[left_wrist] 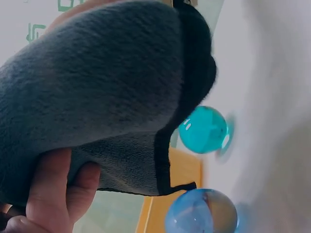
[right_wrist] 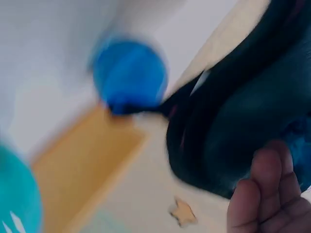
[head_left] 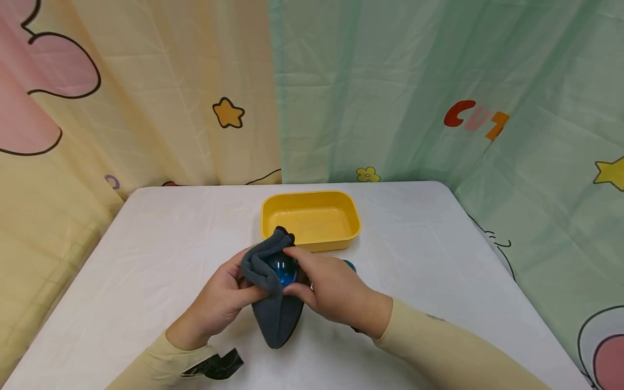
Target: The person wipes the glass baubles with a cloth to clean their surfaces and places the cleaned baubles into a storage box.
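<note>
My left hand (head_left: pixel 221 295) grips a dark grey cloth (head_left: pixel 278 319) with black edging, its fold bunched up and its lower corner hanging toward me. A clear blue ball (head_left: pixel 284 269) sits against the cloth, pinched between the thumb and fingers of my right hand (head_left: pixel 336 284). In the left wrist view the cloth (left_wrist: pixel 97 73) fills much of the picture and hides the held ball. In the right wrist view the fingers of my right hand (right_wrist: pixel 267 189) press at the cloth (right_wrist: pixel 233 126), with part of the blue ball (right_wrist: pixel 300 145) showing beside them.
A yellow plastic basin (head_left: pixel 312 247) stands just beyond my hands on the white table (head_left: pixel 185 233). Beside it lie a teal ball (left_wrist: pixel 203 129) and another clear blue ball (left_wrist: pixel 199 213). Printed curtains (head_left: pixel 361 81) enclose the back and sides.
</note>
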A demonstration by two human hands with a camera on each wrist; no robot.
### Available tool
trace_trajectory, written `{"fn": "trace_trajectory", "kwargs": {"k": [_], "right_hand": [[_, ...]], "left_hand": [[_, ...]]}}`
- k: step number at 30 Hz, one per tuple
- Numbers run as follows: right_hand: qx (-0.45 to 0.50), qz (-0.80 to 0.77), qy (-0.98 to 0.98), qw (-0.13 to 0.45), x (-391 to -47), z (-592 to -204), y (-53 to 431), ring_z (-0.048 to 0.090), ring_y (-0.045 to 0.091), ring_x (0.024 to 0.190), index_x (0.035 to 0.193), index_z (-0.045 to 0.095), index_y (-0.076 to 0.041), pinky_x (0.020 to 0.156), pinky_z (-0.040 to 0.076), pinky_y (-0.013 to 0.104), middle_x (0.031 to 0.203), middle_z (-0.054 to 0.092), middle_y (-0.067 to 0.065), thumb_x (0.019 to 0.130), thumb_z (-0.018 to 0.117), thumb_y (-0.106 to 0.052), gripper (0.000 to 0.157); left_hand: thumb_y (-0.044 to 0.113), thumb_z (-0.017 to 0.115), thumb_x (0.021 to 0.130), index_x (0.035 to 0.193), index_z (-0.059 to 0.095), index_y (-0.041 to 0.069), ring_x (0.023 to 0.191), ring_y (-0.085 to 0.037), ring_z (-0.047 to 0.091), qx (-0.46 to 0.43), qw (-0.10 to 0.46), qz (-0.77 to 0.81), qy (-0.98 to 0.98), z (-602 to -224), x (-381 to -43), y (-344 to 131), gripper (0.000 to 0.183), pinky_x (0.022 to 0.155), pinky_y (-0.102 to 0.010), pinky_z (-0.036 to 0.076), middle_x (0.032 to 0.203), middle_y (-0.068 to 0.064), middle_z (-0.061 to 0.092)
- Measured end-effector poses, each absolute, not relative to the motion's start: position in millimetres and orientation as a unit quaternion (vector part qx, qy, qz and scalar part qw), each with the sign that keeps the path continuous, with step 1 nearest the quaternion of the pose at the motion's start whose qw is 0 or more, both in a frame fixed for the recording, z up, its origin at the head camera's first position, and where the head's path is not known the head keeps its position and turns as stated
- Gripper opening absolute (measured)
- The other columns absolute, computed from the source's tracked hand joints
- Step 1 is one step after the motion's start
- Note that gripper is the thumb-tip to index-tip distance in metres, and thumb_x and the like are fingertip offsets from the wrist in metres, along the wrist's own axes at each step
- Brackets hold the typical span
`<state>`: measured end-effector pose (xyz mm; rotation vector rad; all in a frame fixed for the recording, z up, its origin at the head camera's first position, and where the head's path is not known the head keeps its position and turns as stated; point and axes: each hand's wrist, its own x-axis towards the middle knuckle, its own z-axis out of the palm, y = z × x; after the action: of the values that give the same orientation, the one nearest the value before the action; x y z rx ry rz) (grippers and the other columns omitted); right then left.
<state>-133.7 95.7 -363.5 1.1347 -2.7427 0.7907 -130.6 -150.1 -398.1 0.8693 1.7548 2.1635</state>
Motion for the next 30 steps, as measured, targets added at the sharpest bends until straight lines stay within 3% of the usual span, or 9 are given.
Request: {"fn": "trace_trajectory", "kwargs": {"k": [3,5,9,13,18,21,24,26,30], "right_hand": [[0.306,0.346,-0.885,-0.062,-133.7,-365.1,94.8,0.057,0.007,0.068,0.144,0.051,-0.003,0.062,0.052,0.021,0.085,0.068,-0.004,0.105,0.067,-0.033,0.051],[0.280,0.376,-0.878,-0.093,-133.8,-367.3,94.2,0.053,0.005,0.064,0.142,0.053,-0.002,0.059,0.049,0.021,0.078,0.064,-0.006,0.107,0.063,-0.033,0.048],[0.282,0.349,-0.888,-0.099,-132.1,-367.3,93.2,0.059,0.004,0.075,0.151,0.046,-0.002,0.069,0.054,0.020,0.095,0.071,-0.004,0.109,0.059,-0.037,0.056],[0.364,0.241,-0.900,-0.013,-131.4,-364.4,94.3,0.061,0.008,0.085,0.161,0.036,-0.010,0.081,0.057,0.023,0.110,0.072,-0.001,0.105,0.067,-0.035,0.069],[0.448,0.129,-0.861,0.203,-136.4,-368.3,97.1,0.059,0.013,0.075,0.151,0.051,-0.014,0.069,0.054,0.024,0.092,0.066,-0.001,0.096,0.079,-0.030,0.063],[0.456,0.120,-0.849,0.239,-138.0,-368.0,97.4,0.059,0.014,0.076,0.147,0.054,-0.012,0.070,0.054,0.025,0.096,0.066,0.001,0.094,0.081,-0.030,0.062],[0.443,0.141,-0.864,0.194,-136.7,-366.0,96.5,0.067,0.015,0.086,0.147,0.053,-0.008,0.080,0.060,0.027,0.108,0.073,0.003,0.095,0.079,-0.033,0.063],[0.413,0.187,-0.884,0.114,-135.1,-364.2,95.5,0.068,0.013,0.088,0.147,0.051,-0.006,0.081,0.060,0.026,0.111,0.074,0.002,0.098,0.076,-0.034,0.062],[0.315,0.324,-0.891,-0.048,-132.9,-363.5,93.4,0.058,0.007,0.072,0.136,0.057,-0.006,0.065,0.052,0.021,0.087,0.067,-0.004,0.104,0.068,-0.034,0.044]], "left_hand": [[-0.009,0.065,0.098,0.158,0.039,-0.003,0.133,-0.010,0.062,0.293,0.116,0.731,0.605,-400.5,-130.0,-148.8,0.065,0.106,-0.026,0.055,0.155,0.002,0.054],[-0.010,0.065,0.097,0.157,0.040,-0.004,0.132,-0.011,0.063,0.290,0.117,0.730,0.608,-402.8,-129.8,-148.1,0.066,0.105,-0.026,0.056,0.154,0.001,0.054],[-0.007,0.066,0.098,0.158,0.039,-0.003,0.132,-0.011,0.063,0.274,0.113,0.728,0.619,-405.7,-129.2,-147.8,0.066,0.105,-0.026,0.056,0.155,0.000,0.054],[-0.006,0.062,0.101,0.158,0.038,-0.003,0.133,-0.011,0.062,0.274,0.109,0.737,0.608,-403.8,-130.6,-150.7,0.061,0.106,-0.026,0.055,0.153,0.000,0.055],[-0.007,0.061,0.102,0.157,0.039,-0.003,0.133,-0.009,0.062,0.281,0.108,0.742,0.599,-401.2,-130.6,-153.1,0.059,0.107,-0.025,0.054,0.152,0.002,0.057],[-0.007,0.063,0.101,0.158,0.038,-0.004,0.134,-0.009,0.061,0.280,0.107,0.737,0.605,-400.0,-130.4,-153.2,0.062,0.107,-0.025,0.053,0.153,0.003,0.056],[-0.007,0.064,0.100,0.158,0.037,-0.005,0.135,-0.009,0.060,0.286,0.107,0.735,0.606,-399.2,-130.7,-152.7,0.065,0.108,-0.025,0.053,0.155,0.003,0.054],[-0.008,0.065,0.099,0.158,0.036,-0.005,0.136,-0.010,0.060,0.291,0.109,0.734,0.603,-398.9,-130.7,-151.9,0.066,0.108,-0.025,0.053,0.156,0.002,0.053],[-0.008,0.065,0.099,0.157,0.038,-0.006,0.134,-0.011,0.061,0.294,0.115,0.736,0.598,-399.6,-129.4,-150.3,0.065,0.107,-0.025,0.054,0.156,0.001,0.054]]}}
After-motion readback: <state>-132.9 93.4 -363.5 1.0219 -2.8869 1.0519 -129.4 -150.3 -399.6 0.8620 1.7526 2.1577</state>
